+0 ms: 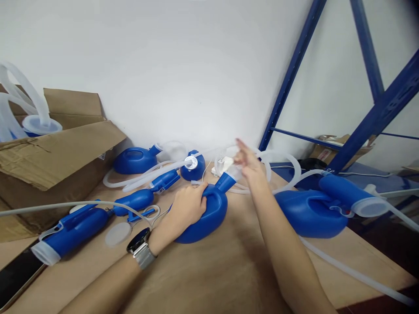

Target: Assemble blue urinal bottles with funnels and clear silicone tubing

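My left hand (190,205) is closed round the handle of a blue plastic urinal bottle (203,226), which lies on the table with its neck tilted up to the right. A translucent collar (234,172) sits on the mouth of that neck. Beside the collar is my right hand (248,163), slightly blurred, with its index finger stretched out and nothing visible in it. Whether it touches the collar I cannot tell. Behind it lie loops of clear tubing (288,157). To the right rests another blue urinal bottle (304,213) with a tube.
An open cardboard box (62,152) with tubing and bottle parts stands at the left. More blue bottles (134,160) and a round translucent lid (118,234) lie on the wooden table (222,279). A blue metal rack (294,65) rises at the right, against the white wall.
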The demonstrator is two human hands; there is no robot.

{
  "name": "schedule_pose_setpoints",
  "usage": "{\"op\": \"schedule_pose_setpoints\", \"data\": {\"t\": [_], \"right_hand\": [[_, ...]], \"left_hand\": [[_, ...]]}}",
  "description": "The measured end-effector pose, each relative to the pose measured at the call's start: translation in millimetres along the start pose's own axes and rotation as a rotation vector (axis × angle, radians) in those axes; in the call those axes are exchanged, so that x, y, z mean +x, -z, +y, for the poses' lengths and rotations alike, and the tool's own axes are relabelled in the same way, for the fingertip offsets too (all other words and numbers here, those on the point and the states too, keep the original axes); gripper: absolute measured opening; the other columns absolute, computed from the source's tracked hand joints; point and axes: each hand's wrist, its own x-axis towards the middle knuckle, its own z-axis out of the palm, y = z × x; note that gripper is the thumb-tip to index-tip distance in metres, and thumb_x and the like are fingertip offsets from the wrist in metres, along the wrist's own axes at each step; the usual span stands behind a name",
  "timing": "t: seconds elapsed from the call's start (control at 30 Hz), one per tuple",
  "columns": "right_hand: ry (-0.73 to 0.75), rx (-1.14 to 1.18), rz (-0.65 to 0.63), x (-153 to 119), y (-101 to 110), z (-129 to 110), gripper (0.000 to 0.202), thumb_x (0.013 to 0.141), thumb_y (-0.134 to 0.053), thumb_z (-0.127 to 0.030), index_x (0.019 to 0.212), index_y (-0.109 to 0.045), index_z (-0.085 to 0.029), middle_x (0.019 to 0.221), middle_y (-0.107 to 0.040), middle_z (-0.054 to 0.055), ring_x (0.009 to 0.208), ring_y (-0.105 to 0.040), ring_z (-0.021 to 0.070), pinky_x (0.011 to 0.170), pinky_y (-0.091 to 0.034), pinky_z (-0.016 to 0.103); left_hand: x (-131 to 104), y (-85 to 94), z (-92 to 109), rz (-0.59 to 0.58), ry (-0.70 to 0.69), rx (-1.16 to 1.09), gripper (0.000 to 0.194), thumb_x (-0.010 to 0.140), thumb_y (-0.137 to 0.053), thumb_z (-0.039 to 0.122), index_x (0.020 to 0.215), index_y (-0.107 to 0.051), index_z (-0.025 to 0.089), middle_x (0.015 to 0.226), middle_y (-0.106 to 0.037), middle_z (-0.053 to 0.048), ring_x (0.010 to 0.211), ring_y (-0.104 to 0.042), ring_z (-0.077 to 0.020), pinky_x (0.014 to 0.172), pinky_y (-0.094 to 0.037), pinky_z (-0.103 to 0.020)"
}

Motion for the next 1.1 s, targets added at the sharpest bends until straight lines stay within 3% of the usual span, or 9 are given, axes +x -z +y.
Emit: {"op": "schedule_pose_setpoints", "data": {"t": [0.1, 0.27, 0.37, 0.47, 0.53, 0.6, 0.8, 0.97, 1.1], "right_hand": [[0.15, -0.03, 0.076, 8.5, 19.7, -12.2, 0.041, 0.07, -0.087, -0.04, 0.101, -0.065, -0.023, 0.045, -0.019, -0.016, 0.039, -0.014, 0.0064, 0.039, -0.017, 0.023], [0.196, -0.452, -0.036, 10.6, 24.1, -5.5, 0.041, 0.083, -0.071, -0.057, 0.094, -0.069, -0.017, 0.047, -0.022, -0.012, 0.042, -0.019, 0.0086, 0.043, -0.017, 0.027], [0.11, -0.872, -0.241, 5.4, 24.5, -8.7, 0.04, 0.086, -0.068, -0.053, 0.095, -0.073, -0.013, 0.052, -0.047, -0.005, 0.049, -0.042, 0.0121, 0.049, -0.032, 0.027], [0.07, -1.2, -0.592, -8.0, 25.3, -26.1, 0.038, 0.089, -0.067, -0.049, 0.106, -0.076, -0.016, 0.087, -0.073, 0.007, 0.08, -0.065, 0.0202, 0.071, -0.048, 0.03], [0.092, -1.31, -0.731, -19.7, 21.7, -38.7, 0.039, 0.094, -0.062, -0.051, 0.111, -0.075, -0.019, 0.106, -0.075, 0.009, 0.094, -0.066, 0.0227, 0.08, -0.048, 0.031], [0.1, -1.384, -0.755, -29.8, 14.7, -45.8, 0.042, 0.097, -0.056, -0.054, 0.114, -0.074, -0.02, 0.106, -0.074, 0.008, 0.09, -0.066, 0.0216, 0.078, -0.047, 0.031], [0.157, -1.251, -0.842, -34.5, -1.5, -19.4, 0.038, 0.099, -0.055, -0.049, 0.113, -0.073, -0.019, 0.075, -0.066, 0.001, 0.067, -0.057, 0.016, 0.065, -0.041, 0.028], [0.183, -1.045, -0.608, -21.7, -1.4, 17.0, 0.036, 0.092, -0.06, -0.051, 0.085, -0.071, -0.017, 0.059, -0.056, -0.003, 0.054, -0.046, 0.0125, 0.055, -0.034, 0.026], [0.148, -0.965, -0.594, -13.4, 1.2, 28.0, 0.04, 0.087, -0.061, -0.055, 0.077, -0.068, -0.017, 0.057, -0.054, -0.003, 0.052, -0.044, 0.0118, 0.052, -0.031, 0.025]], "left_hand": [[-3.3, 3.7, -2.8, -0.009, 0.013, -0.016, 0.041, 0.095, -0.049, 0.021, 0.135, -0.059, 0.027, 0.113, -0.077, -0.011, 0.101, -0.074, -0.0317, 0.082, -0.055, -0.04], [-2.9, 5.7, -2.3, -0.024, 0.031, -0.04, 0.043, 0.095, -0.049, 0.021, 0.137, -0.058, 0.027, 0.117, -0.077, -0.01, 0.106, -0.073, -0.0311, 0.086, -0.055, -0.041], [-2.0, 4.1, -2.7, -0.027, 0.019, -0.042, 0.045, 0.095, -0.048, 0.022, 0.139, -0.057, 0.027, 0.118, -0.076, -0.01, 0.106, -0.073, -0.0315, 0.086, -0.055, -0.042], [-2.2, 2.8, -3.1, -0.028, 0.016, -0.019, 0.044, 0.096, -0.047, 0.024, 0.139, -0.056, 0.025, 0.116, -0.077, -0.011, 0.103, -0.073, -0.0328, 0.085, -0.055, -0.043], [-2.5, 2.8, -2.8, -0.021, 0.013, -0.014, 0.044, 0.096, -0.047, 0.025, 0.139, -0.056, 0.024, 0.115, -0.077, -0.011, 0.103, -0.073, -0.0328, 0.085, -0.055, -0.043], [-2.8, 3.5, -2.0, -0.016, 0.012, -0.014, 0.045, 0.096, -0.047, 0.025, 0.14, -0.055, 0.024, 0.115, -0.077, -0.011, 0.102, -0.073, -0.0326, 0.085, -0.055, -0.043], [-4.2, 5.4, -0.7, -0.013, 0.004, -0.019, 0.044, 0.096, -0.047, 0.024, 0.14, -0.055, 0.025, 0.114, -0.077, -0.01, 0.103, -0.074, -0.0314, 0.085, -0.054, -0.042], [-3.4, 5.5, -2.2, -0.018, 0.017, 0.016, 0.046, 0.096, -0.048, 0.025, 0.141, -0.055, 0.024, 0.11, -0.078, -0.011, 0.098, -0.074, -0.0323, 0.081, -0.055, -0.042], [-2.2, 6.5, -4.6, -0.035, 0.014, -0.016, 0.047, 0.096, -0.048, 0.024, 0.143, -0.053, 0.026, 0.115, -0.077, -0.011, 0.105, -0.073, -0.0319, 0.088, -0.054, -0.042]]}}
